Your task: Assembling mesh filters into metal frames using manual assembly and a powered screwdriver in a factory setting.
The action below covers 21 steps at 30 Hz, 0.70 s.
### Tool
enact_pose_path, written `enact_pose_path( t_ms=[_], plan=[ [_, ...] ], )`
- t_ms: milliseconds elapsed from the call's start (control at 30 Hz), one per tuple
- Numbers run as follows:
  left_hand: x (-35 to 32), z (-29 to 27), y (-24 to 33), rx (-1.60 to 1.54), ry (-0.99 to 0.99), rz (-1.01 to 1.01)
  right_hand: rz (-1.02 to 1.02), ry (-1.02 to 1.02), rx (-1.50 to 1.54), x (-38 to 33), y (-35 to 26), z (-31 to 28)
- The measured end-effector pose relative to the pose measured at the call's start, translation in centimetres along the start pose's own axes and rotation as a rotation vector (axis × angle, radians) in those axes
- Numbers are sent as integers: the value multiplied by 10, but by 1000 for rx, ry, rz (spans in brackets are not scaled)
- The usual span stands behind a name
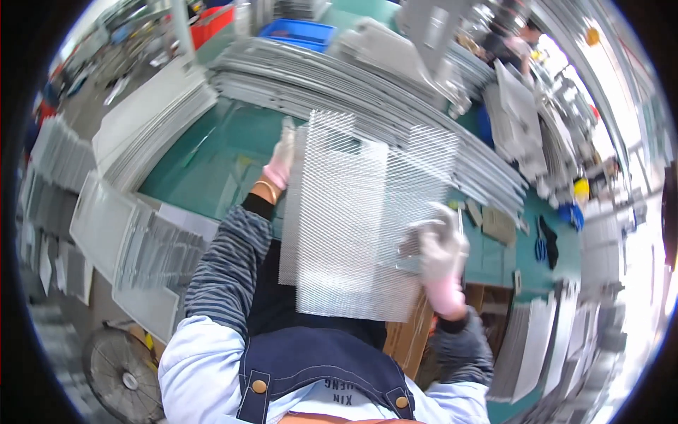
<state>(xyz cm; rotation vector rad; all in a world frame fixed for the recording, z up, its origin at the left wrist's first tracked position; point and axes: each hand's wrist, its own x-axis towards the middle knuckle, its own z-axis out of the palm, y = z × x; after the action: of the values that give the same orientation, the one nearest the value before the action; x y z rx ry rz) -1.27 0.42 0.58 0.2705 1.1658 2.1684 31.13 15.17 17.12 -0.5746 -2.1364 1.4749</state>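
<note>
A silvery metal mesh sheet (342,233) with a notched far edge stands in front of me, overlapping a second mesh sheet (290,247) on its left side. My left hand (282,157), in a white and pink glove, grips the left edge near the far end. Its fingers point away from me along that edge, and the thumb is hidden. Over the right side of the mesh is my right hand (442,258), gloved the same way. Motion smears its curled fingers, so I cannot tell whether they hold anything.
Long metal strips (339,85) lie stacked across the back of the green table (212,155). Stacked panels (152,120) stand at the left, above a round fan (127,378). A blue bin (298,32) sits behind. Blue-handled scissors (541,247) lie right; another person (505,46) is beyond.
</note>
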Motion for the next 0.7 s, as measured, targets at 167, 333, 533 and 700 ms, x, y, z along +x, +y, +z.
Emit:
enact_pose_path(
  t_ms=[167, 333, 533, 700],
  plan=[
    [-6, -11, -8, -181, -245, 97, 191, -43, 318, 34, 100, 79],
    [-40, 12, 29, -371, -342, 37, 248, -18, 322, 36, 111, 91],
    [-30, 7, 26, -402, -520, 138, 202, -87, 275, 52, 115, 90],
    [-46, 6, 49, -353, -286, 97, 130, -161, -303, 58, 90, 85]
  ],
)
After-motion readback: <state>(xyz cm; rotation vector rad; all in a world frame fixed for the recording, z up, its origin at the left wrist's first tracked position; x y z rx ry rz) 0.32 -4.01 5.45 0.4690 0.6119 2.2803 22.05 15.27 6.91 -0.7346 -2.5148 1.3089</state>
